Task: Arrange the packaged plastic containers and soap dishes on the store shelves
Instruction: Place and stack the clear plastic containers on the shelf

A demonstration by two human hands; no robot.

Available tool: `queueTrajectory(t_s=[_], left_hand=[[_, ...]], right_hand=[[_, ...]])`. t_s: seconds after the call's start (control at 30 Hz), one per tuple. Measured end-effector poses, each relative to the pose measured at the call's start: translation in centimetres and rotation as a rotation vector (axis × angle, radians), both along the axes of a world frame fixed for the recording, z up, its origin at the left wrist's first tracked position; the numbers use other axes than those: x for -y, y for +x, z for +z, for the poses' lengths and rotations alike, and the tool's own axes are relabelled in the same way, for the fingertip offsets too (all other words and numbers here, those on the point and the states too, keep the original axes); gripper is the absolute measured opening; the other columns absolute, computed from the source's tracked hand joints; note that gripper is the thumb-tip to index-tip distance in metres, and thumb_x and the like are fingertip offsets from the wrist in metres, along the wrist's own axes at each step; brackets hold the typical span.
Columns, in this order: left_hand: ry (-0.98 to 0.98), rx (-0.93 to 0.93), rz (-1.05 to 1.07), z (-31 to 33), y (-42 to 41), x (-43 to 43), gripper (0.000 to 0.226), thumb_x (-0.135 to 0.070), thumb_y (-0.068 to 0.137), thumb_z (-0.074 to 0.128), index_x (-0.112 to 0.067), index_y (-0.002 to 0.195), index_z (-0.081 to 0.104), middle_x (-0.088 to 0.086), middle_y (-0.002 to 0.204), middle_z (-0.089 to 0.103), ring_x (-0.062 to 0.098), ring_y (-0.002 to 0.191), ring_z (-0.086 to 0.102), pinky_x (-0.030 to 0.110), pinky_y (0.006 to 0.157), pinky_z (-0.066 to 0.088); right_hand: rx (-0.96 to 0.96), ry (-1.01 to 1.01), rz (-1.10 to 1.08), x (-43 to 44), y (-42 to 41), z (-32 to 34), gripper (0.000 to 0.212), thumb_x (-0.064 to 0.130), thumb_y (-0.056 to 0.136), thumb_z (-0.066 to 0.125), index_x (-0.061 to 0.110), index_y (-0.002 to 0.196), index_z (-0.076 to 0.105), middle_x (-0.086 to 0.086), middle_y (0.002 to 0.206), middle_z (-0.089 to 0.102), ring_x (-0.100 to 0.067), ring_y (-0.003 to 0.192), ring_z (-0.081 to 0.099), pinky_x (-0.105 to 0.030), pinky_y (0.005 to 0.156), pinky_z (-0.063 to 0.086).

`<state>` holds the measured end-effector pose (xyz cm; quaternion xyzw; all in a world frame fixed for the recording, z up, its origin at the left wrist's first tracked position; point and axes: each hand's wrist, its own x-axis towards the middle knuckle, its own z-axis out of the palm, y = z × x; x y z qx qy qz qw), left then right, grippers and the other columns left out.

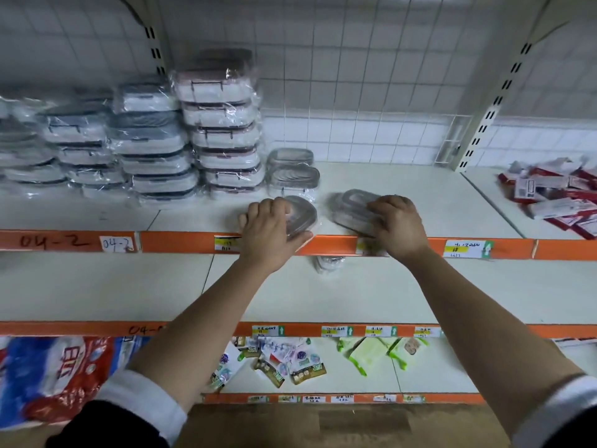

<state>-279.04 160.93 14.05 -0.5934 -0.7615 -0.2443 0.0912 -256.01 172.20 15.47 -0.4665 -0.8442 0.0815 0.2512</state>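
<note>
Reaching up with both arms, I hold one wrapped soap dish in each of my hands on the upper shelf (420, 189). My left hand (268, 227) lies over a grey soap dish (302, 218), fingers curled over its top and thumb against its near side, at the front edge of the shelf just above the orange strip (336, 244). My right hand (399, 224) grips the near end of a second soap dish (353, 206), fingers bent over its lid. This dish is tilted and its near corner goes a little over the strip. The two dishes are near each other but apart.

Behind my left hand, a little to its right, stands a stack of two soap dishes (294, 171), also in clear wrap. Left of that stack, pink-lidded containers (223, 130) are piled high, and further left are lower piles of blue-lidded containers (151, 143), all in shiny film. Far to the right of my right hand, red and white packets (555, 195) lie in a loose heap. Below my hands, one small wrapped item (328, 263) shows under the strip; I cannot tell what it is. Lower, between my forearms, small sachets (281, 360) and green packets (371, 350) lie scattered.
</note>
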Motion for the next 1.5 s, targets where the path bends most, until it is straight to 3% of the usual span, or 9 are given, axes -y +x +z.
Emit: queueTrajectory(t_s=[0.1,0.2,0.47,0.63,0.8,1.0,1.17,1.33,1.5], left_hand=[[0.07,-0.017,-0.038,0.0,-0.4,-0.7,0.06,-0.067,0.075,0.063,-0.02,0.11,0.053,-0.002,0.112,0.056,0.025,0.108,0.045,0.037,0.084,0.029],[0.135,-0.019,-0.104,0.6,-0.7,-1.9,0.058,-0.061,0.079,0.065,-0.015,0.113,0.056,0.002,0.116,0.056,0.028,0.111,0.045,0.037,0.09,0.031],[0.113,-0.15,-0.117,5.4,-2.1,-9.0,0.067,-0.061,0.083,0.06,-0.017,0.134,0.05,0.005,0.135,0.05,0.027,0.123,0.039,0.035,0.1,0.025],[-0.011,-0.178,-0.097,7.5,-3.7,-14.8,0.071,-0.055,0.085,0.062,-0.023,0.143,0.039,0.001,0.139,0.047,0.027,0.126,0.036,0.038,0.102,0.027],[-0.284,-0.236,-0.155,8.0,-5.8,-20.0,0.084,-0.054,0.088,0.06,-0.018,0.153,0.021,0.009,0.147,0.039,0.03,0.132,0.029,0.042,0.105,0.027],[-0.455,-0.155,-0.203,8.2,-7.8,-24.0,0.069,-0.039,0.09,0.066,-0.024,0.149,0.034,0.01,0.148,0.038,0.033,0.133,0.03,0.04,0.106,0.029],[-0.54,-0.108,-0.149,8.2,-8.4,-25.4,0.075,-0.023,0.089,0.069,-0.02,0.152,0.029,0.009,0.151,0.035,0.032,0.135,0.037,0.04,0.109,0.034],[-0.399,-0.204,-0.068,7.2,-6.9,-23.6,0.065,-0.017,0.088,0.069,-0.02,0.145,0.039,0.014,0.134,0.047,0.036,0.118,0.052,0.045,0.095,0.046],[-0.153,-0.211,-0.139,5.0,-5.0,-17.4,0.047,-0.029,0.096,0.055,-0.016,0.14,0.047,0.009,0.14,0.048,0.037,0.129,0.044,0.046,0.102,0.042]], right_hand=[[0.069,-0.049,-0.061,-1.7,-0.4,-0.1,0.038,0.004,0.078,0.064,0.012,0.115,0.066,-0.009,0.122,0.061,-0.035,0.122,0.045,-0.04,0.103,0.037],[-0.03,-0.054,-0.072,-2.6,-1.1,-0.2,0.026,0.022,0.083,0.057,0.01,0.105,0.064,-0.011,0.112,0.058,-0.036,0.113,0.046,-0.041,0.091,0.042],[0.006,0.058,-0.079,-3.8,-2.8,-1.6,0.054,0.047,0.084,0.031,0.009,0.108,0.061,-0.012,0.115,0.056,-0.036,0.113,0.047,-0.043,0.094,0.036],[0.001,0.092,-0.086,-4.4,-2.9,-2.3,0.046,0.046,0.086,0.035,0.013,0.106,0.059,-0.009,0.112,0.056,-0.034,0.11,0.047,-0.044,0.095,0.036],[0.005,0.115,-0.082,-4.6,-3.0,-2.6,0.042,0.045,0.087,0.036,0.013,0.105,0.058,-0.008,0.111,0.055,-0.032,0.11,0.047,-0.044,0.094,0.036],[0.004,0.142,-0.069,-5.1,-2.9,-2.9,0.042,0.046,0.086,0.038,0.014,0.105,0.057,-0.007,0.111,0.054,-0.031,0.111,0.046,-0.045,0.094,0.037],[-0.016,0.108,-0.073,-5.3,-2.8,-3.2,0.048,0.053,0.084,0.04,0.016,0.11,0.057,-0.008,0.121,0.053,-0.037,0.126,0.039,-0.049,0.101,0.038],[-0.015,-0.006,-0.1,-5.4,-2.6,-3.0,0.068,0.067,0.08,0.034,0.023,0.128,0.054,-0.009,0.144,0.043,-0.038,0.141,0.025,-0.05,0.112,0.031],[-0.032,0.004,-0.133,-5.2,-2.6,-2.7,0.063,0.066,0.078,0.051,0.027,0.128,0.058,-0.01,0.149,0.04,-0.037,0.134,0.033,-0.05,0.101,0.039]])
